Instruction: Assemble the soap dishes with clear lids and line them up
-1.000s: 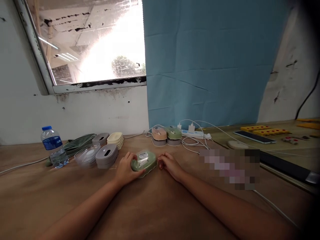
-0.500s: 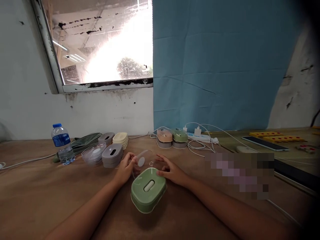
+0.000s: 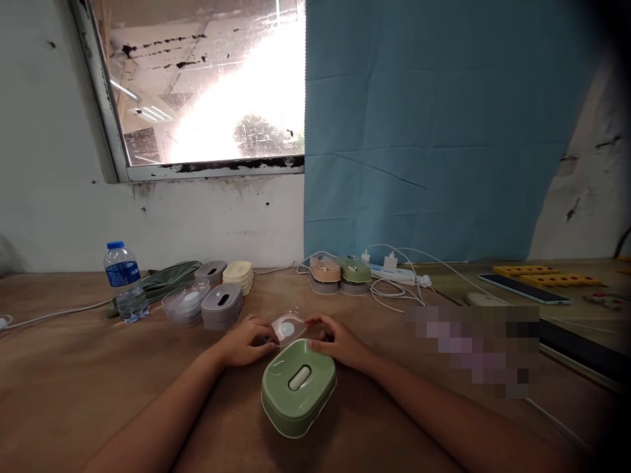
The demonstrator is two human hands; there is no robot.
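A glossy green oval lid [image 3: 294, 404] with a slot and pale bar in its top sits in front of me, tilted toward me. My right hand [image 3: 338, 338] has its thumb on the lid's far right edge, and its curled fingers reach the rim of a clear plastic piece [image 3: 294, 320]. That clear piece, with a round white spot, lies just behind the green lid. On its left edge my left hand [image 3: 250, 341] is closed, fingertips partly hidden. How the clear piece and the green lid meet underneath is hidden.
Grey slotted boxes [image 3: 221, 305], clear tubs [image 3: 183, 303] and stacked cream lids [image 3: 238, 276] stand back left, near a water bottle [image 3: 123, 282]. Two lidded boxes, pink [image 3: 325, 270] and green [image 3: 355, 270], sit by a power strip [image 3: 401, 274] and cables. A phone [image 3: 525, 289] lies right.
The clear piece has tipped from upright to lower and flatter behind the green lid. My left hand has turned and lowered. The green lid has shifted slightly right and toward me.
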